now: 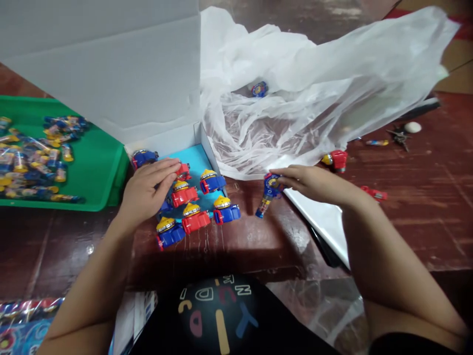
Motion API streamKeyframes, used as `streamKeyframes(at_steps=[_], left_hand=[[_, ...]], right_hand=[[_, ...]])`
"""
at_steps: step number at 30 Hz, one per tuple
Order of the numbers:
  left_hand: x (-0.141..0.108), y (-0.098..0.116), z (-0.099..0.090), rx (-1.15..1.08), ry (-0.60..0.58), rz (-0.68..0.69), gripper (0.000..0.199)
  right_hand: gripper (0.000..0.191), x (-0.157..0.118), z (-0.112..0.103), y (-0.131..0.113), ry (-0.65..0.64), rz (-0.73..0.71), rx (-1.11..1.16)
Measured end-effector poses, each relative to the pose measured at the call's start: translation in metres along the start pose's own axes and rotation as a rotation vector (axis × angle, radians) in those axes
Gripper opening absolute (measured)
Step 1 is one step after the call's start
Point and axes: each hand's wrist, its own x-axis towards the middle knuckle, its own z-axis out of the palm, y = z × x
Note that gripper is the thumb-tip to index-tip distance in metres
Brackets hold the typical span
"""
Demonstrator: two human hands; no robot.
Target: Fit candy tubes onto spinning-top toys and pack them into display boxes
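My left hand (146, 190) reaches over the left side of the shallow white box (209, 145), fingers stretched out and nearly flat. Its fingertips are at a red toy (184, 171), partly hidden by the hand. Around it sit several red and blue plastic toys with yellow pointed tops, such as a blue toy (212, 181) and a red toy (185, 194). To the right of the box, my right hand (305, 182) pinches a blue toy with a round face (272, 183). A small candy-filled tube (262, 206) sticks out below that toy, tilted toward me.
A green tray (99, 182) of small filled tubes stands left. The box's raised lid (148, 79) blocks the back left. Behind lies a crumpled white plastic bag (281, 128) with a blue toy (259, 89). Another red toy (337, 160) lies beyond my right wrist.
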Motion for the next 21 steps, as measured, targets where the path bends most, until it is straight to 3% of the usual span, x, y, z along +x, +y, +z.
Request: streamKeyframes(at_steps=[4, 9, 11, 13, 17, 19, 21], left_hand=[[0.001, 0.0, 0.0, -0.002, -0.001, -0.012, 0.033], [-0.002, -0.004, -0.002, -0.015, -0.004, 0.002, 0.034], [-0.002, -0.007, -0.002, -0.008, -0.001, -0.003, 0.034], [-0.002, -0.008, 0.0, -0.004, -0.001, -0.008, 0.034], [-0.006, 0.0, 0.002, -0.051, 0.021, 0.013, 0.034], [-0.013, 0.002, -0.004, -0.126, 0.111, 0.019, 0.035], [-0.024, -0.007, -0.017, -0.143, 0.323, -0.041, 0.035]], right_hand=[[0.051, 0.009, 0.023, -0.01, -0.274, 0.022, 0.033], [0.051, 0.03, 0.019, -0.02, -0.378, 0.053, 0.016], [0.053, 0.048, 0.006, -0.019, -0.295, 0.082, -0.054], [0.053, 0.078, -0.011, -0.012, -0.128, 0.1, -0.079], [0.045, 0.175, -0.04, 0.024, 0.229, 0.237, -0.121], [0.047, 0.225, -0.049, 0.046, 0.34, 0.358, -0.163], [0.05, 0.265, -0.053, 0.062, 0.395, 0.461, -0.188]])
